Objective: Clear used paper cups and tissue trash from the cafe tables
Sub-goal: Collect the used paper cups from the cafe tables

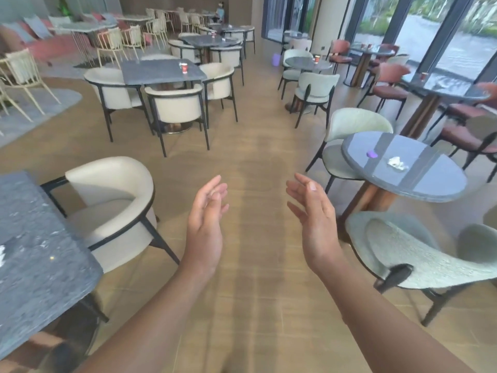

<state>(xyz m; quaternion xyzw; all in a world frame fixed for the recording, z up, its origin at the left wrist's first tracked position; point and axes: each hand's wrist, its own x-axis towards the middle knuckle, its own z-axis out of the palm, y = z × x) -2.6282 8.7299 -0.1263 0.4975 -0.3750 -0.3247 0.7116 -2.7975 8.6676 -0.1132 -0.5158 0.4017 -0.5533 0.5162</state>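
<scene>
While a crumpled white tissue (397, 162) lies on the round grey table (435, 187) at the person's right, with a small purple object (372, 154) near it on the same top, both hands are well apart from that table. They are held out over the wooden floor (255, 146) of the aisle. The left hand (205, 219) and the right hand (313, 219) face each other palm to palm with a gap between them, fingers loosely spread and slightly bent, holding nothing.

Further off, a red paper cup (184, 68) stands upright on a square grey table (150, 74) ringed by cream armchairs. A second red cup (317, 59) stands on a small round table (301, 63) across the aisle. A third cup (424, 75) sits near the edge of a window-side table (457, 90), and a fourth cup (213, 35) shows on a dark table deeper in the room, too small to make out well.

Closer in, a pale green chair (419, 254) stands just beside the table with the tissue, on the near side. On the left, a cream armchair (107, 205) stands beside a grey stone table (40, 238). At that table's edge a white scrap (2, 254) is cut off by the frame, so I cannot tell what it is. Tall windows (419, 36) run along the right wall.
</scene>
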